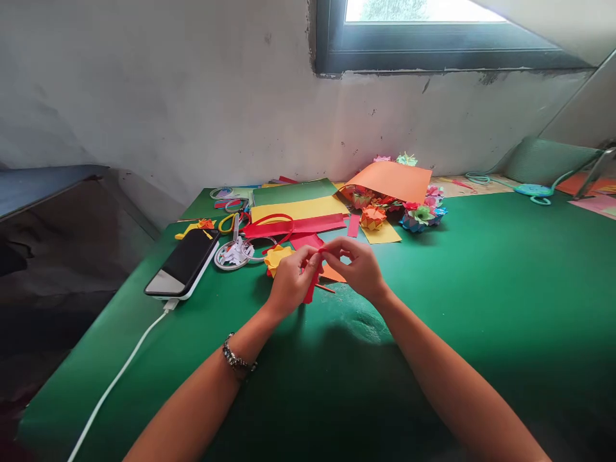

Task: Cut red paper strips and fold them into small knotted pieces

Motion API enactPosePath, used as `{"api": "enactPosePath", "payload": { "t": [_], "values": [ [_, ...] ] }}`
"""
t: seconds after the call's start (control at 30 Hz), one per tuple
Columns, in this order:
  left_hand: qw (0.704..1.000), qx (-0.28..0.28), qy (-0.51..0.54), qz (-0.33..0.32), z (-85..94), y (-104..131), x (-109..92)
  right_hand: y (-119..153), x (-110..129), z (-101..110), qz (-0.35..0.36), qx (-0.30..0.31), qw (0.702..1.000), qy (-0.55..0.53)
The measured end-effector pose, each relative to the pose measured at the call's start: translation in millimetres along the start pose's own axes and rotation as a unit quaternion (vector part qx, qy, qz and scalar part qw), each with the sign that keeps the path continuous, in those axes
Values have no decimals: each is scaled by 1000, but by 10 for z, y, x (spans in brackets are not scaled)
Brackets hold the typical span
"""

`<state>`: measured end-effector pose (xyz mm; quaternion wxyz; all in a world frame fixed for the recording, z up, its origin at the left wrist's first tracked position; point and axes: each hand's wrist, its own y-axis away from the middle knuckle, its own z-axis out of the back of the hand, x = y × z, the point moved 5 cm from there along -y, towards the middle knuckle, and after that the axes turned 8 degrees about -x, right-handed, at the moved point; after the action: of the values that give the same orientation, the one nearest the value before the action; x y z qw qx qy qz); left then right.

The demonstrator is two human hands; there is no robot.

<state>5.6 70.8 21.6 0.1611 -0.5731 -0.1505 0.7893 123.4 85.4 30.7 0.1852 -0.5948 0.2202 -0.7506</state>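
Note:
Between my two hands is a red paper strip (310,292), its lower end hanging below my left fingers. My left hand (293,279) pinches it from the left, thumb against the fingertips. My right hand (359,266) pinches its upper end, and the fingertips of both hands meet there. Just behind my left hand sits a yellow paper flower (278,256), partly covered by the fingers. An orange paper piece (333,274) and a thin orange stick (325,289) lie under and beside my hands.
A phone on a white power bank (185,260) with a cable lies left. Scissors (235,224), tape rolls (225,256) and red and yellow paper sheets (298,208) are behind my hands. Folded paper flowers (418,216) and an orange sheet (392,179) stand back right.

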Motion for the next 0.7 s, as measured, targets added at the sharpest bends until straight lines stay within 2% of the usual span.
{"api": "enactPosePath", "payload": {
  "t": [0.13,0.23,0.37,0.53,0.7],
  "values": [
    [999,17,-46,0,-3,2,35,-8,17,-21,-11,29,999,-43],
    [994,26,-101,-24,10,1,32,-6,-21,-56,-57,49,993,-89],
    [990,7,-138,-42,39,-3,38,10,-65,-90,-114,56,985,-119],
    [982,-14,-178,-56,55,-12,44,12,-54,-95,-120,52,984,-120],
    [982,-10,-177,-60,60,-15,41,8,-70,-99,-121,48,986,-109]
  ]
}}
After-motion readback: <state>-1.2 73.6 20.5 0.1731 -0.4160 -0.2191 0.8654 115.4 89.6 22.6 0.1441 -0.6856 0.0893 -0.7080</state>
